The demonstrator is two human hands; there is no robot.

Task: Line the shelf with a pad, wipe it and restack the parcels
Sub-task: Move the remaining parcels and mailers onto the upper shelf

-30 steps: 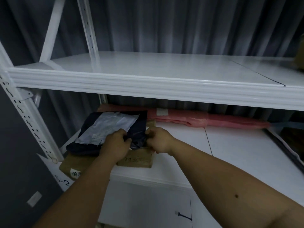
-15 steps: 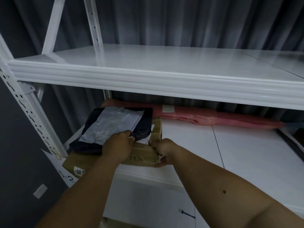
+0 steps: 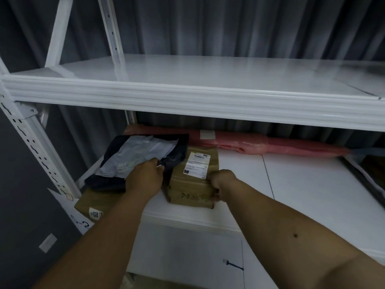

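On the lower white shelf (image 3: 302, 184) my left hand (image 3: 145, 176) grips the near edge of a dark mailer bag with a grey panel (image 3: 141, 157). The bag lies tilted on a flat brown parcel (image 3: 91, 205) at the shelf's left end. My right hand (image 3: 220, 182) is closed on the right front corner of a brown box (image 3: 193, 184) with a white label and handwritten digits, which stands beside the bag. A long pink wrapped parcel (image 3: 260, 146) lies along the back of the shelf.
The upper white shelf (image 3: 198, 101) juts out just above both hands. A perforated white upright (image 3: 33, 147) stands at the left. Grey curtain hangs behind. A dark object (image 3: 373, 170) shows at the far right edge.
The brown box has slid right, out from under the dark bag, with my right hand on it. My left hand has kept hold of the bag, now shifted slightly left.
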